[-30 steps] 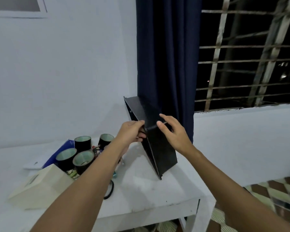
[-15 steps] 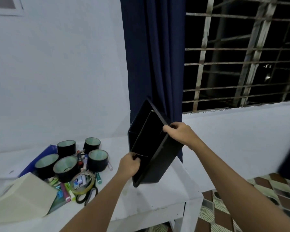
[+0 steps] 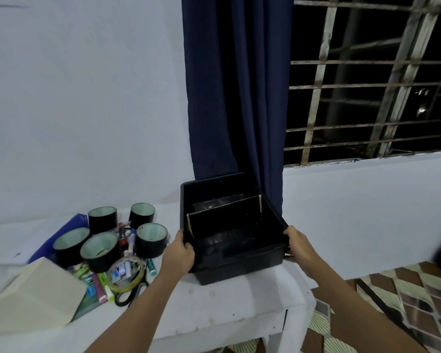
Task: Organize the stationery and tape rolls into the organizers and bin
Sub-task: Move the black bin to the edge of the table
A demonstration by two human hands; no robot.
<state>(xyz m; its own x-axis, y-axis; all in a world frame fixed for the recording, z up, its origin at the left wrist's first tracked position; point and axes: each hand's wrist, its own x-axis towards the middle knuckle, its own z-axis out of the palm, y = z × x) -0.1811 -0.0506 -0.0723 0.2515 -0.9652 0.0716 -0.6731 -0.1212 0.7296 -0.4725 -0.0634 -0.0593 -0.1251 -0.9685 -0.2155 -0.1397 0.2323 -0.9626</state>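
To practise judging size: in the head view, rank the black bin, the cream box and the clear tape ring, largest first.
1. black bin
2. cream box, though it lies nearer the camera, so this is unsure
3. clear tape ring

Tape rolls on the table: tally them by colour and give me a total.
Black rolls with pale green cores: 5
Clear or yellowish roll: 1
Total: 6

From here no lettering can be made out: the small coloured stationery packets [image 3: 99,281] on the white bench [image 3: 227,304] are too blurred to read.
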